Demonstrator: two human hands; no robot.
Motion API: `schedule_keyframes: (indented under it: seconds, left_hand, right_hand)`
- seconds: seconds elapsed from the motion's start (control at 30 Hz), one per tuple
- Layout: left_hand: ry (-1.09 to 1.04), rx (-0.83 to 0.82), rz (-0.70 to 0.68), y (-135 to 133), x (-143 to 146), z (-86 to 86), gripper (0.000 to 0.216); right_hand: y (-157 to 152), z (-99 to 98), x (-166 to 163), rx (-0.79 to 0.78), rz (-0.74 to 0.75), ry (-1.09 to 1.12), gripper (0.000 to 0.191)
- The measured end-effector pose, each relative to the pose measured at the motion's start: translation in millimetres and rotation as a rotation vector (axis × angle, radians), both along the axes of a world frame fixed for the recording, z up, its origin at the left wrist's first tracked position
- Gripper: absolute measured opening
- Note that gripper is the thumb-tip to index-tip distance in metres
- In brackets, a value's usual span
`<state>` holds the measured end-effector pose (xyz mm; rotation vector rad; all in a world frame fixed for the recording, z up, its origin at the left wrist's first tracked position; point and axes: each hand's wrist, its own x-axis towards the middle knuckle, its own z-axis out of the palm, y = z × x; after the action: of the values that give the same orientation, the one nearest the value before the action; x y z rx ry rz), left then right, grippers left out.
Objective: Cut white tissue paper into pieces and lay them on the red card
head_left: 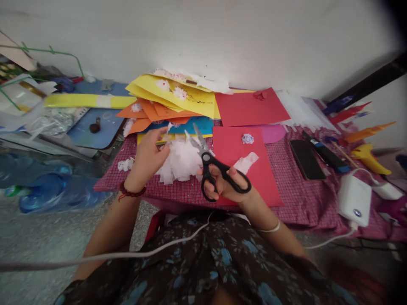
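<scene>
My right hand (233,184) has its fingers through the black handles of a pair of scissors (206,159). The blades stand apart and point up and left. Across from them, my left hand (151,154) pinches a small scrap of white paper (169,126) between thumb and fingertips. Beneath both hands lies a heap of cut white paper pieces (181,161) on the checked tablecloth (187,191). Right of the scissors, a white paper strip (246,163) rests on a red sheet (267,182), below a small speckled paper flower (247,138).
Yellow sheets with paper blossoms (197,101), orange sheets (152,111) and another red sheet (251,109) lie at the back. A phone (307,160), a cutter knife (327,152), a yellow glue gun (369,159) and a white power bank (354,199) are on the right. A cable (127,255) crosses my front.
</scene>
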<state>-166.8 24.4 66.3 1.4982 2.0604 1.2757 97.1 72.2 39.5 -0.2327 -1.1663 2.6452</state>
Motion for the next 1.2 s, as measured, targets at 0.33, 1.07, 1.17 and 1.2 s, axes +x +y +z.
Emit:
schedule_keyframes:
  seconds: [0.33,1.07,1.17,1.2]
  left_hand:
    - [0.268,-0.057,-0.154,-35,50,-1.9,0.009]
    - [0.369,-0.228,-0.594,46,160,-12.7,0.014]
    - [0.336,-0.246,-0.550,51,170,-20.4,0.008]
    - [0.310,-0.253,-0.511,54,172,-22.7,0.005]
  right_hand:
    - [-7,-12.5,74,0.145,-0.206,-0.148,0.076]
    - [-7,-47.1,155,0.081,-0.680,-0.096,0.060]
    - [-8,-51.5,155,0.033,-0.675,-0.030,0.057]
    - [-8,-52.4,155,0.023,-0.675,-0.017,0.056]
